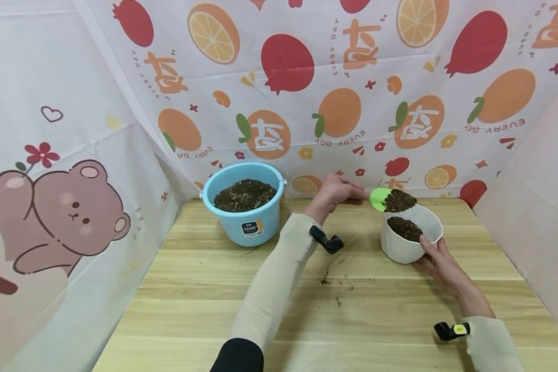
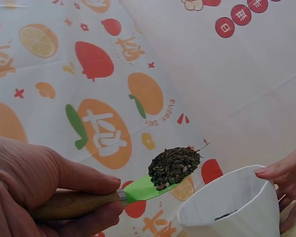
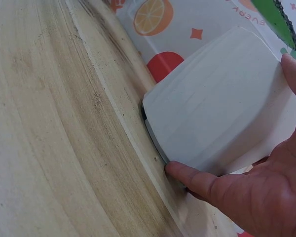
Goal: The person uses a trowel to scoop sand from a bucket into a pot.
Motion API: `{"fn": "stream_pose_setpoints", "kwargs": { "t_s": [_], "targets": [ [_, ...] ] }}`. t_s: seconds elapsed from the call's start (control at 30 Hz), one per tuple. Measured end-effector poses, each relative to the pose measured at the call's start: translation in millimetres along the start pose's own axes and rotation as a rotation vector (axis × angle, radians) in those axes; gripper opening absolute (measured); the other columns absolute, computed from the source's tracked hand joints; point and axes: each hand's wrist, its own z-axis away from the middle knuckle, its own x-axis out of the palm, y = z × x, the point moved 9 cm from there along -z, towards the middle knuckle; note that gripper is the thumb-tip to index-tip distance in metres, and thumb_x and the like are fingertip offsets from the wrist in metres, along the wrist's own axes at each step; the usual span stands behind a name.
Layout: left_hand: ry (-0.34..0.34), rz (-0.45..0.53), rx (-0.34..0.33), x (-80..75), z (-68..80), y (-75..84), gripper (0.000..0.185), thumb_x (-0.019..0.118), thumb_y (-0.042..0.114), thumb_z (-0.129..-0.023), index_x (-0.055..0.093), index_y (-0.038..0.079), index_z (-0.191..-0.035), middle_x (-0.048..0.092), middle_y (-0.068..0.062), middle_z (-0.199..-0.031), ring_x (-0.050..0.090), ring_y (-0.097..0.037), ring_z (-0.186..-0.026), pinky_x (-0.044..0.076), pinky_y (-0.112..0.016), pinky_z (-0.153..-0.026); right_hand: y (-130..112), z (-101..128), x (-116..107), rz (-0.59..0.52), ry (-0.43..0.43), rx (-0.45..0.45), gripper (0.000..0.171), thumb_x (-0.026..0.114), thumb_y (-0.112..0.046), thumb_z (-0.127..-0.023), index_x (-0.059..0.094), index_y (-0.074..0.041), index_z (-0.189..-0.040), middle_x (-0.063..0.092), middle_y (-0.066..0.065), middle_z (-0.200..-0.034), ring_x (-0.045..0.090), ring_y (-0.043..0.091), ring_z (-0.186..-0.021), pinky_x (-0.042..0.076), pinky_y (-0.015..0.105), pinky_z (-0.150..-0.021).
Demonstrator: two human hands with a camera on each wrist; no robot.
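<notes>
Holding item one, a green scoop (image 1: 380, 199) heaped with soil, in my left hand (image 1: 336, 191), fingers curled round its wooden handle; long axis roughly level, blade pointing right, over the white pot (image 1: 411, 240). My right hand (image 1: 439, 261) cups that pot's near side, fingers spread against its wall. Blue bucket (image 1: 244, 204) of soil stands well to the left.
</notes>
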Motion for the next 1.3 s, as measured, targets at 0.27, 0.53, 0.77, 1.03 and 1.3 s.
{"fn": "stream_pose_setpoints", "kwargs": {
  "t_s": [0.27, 0.53, 0.77, 1.03, 1.3],
  "targets": [
    [0.019, -0.015, -0.002, 8.4, -3.5, -4.5, 0.015, 0.084, 0.003, -0.08, 0.079, -0.002, -0.093, 0.077, -0.01, -0.086, 0.079, -0.032, -0.086, 0.065, -0.033, -0.069, -1.0, 0.0, -0.7, 0.013, -0.004, -0.007, 0.071, 0.03, -0.046, -0.109, -0.019, -0.029, -0.158, -0.009, 0.025, -0.165, 0.026, 0.028, -0.146, 0.054, 0.024, -0.096],
    [0.037, 0.011, 0.012, 14.3, -5.6, -9.4, 0.017, 0.082, 0.001, -0.081, 0.078, -0.006, -0.097, 0.077, -0.013, -0.088, 0.077, -0.036, -0.092, 0.065, -0.036, -0.072, -2.5, -1.6, 0.2, 0.012, -0.007, -0.015, 0.073, 0.031, -0.047, -0.109, -0.019, -0.027, -0.158, -0.01, 0.026, -0.165, 0.015, 0.039, -0.149, 0.055, 0.024, -0.096],
    [0.049, 0.029, 0.049, 17.9, -5.8, -10.0, 0.012, 0.083, -0.002, -0.079, 0.079, -0.005, -0.09, 0.078, -0.017, -0.092, 0.077, -0.039, -0.092, 0.065, -0.034, -0.068, -1.1, -1.1, -1.0, 0.005, 0.0, -0.008, 0.073, 0.031, -0.047, -0.109, -0.02, -0.027, -0.158, -0.011, 0.025, -0.166, 0.011, 0.041, -0.151, 0.055, 0.024, -0.096],
    [0.086, 0.004, 0.038, 19.0, -4.8, -14.5, 0.012, 0.082, -0.002, -0.08, 0.079, -0.005, -0.091, 0.078, -0.01, -0.089, 0.079, -0.028, -0.079, 0.064, -0.031, -0.065, -0.7, -3.1, -0.6, 0.008, -0.01, -0.008, 0.073, 0.03, -0.047, -0.109, -0.022, -0.029, -0.158, -0.013, 0.027, -0.166, 0.0, 0.05, -0.152, 0.055, 0.027, -0.098],
    [0.119, 0.014, 0.039, 22.9, -4.7, -15.3, 0.006, 0.083, -0.002, -0.079, 0.079, -0.001, -0.085, 0.078, -0.011, -0.089, 0.078, -0.032, -0.084, 0.064, -0.032, -0.066, 0.2, -2.6, -1.7, -0.001, -0.004, 0.003, 0.074, 0.029, -0.048, -0.109, -0.024, -0.028, -0.158, -0.014, 0.026, -0.166, 0.0, 0.049, -0.153, 0.055, 0.027, -0.099]
  ]
}}
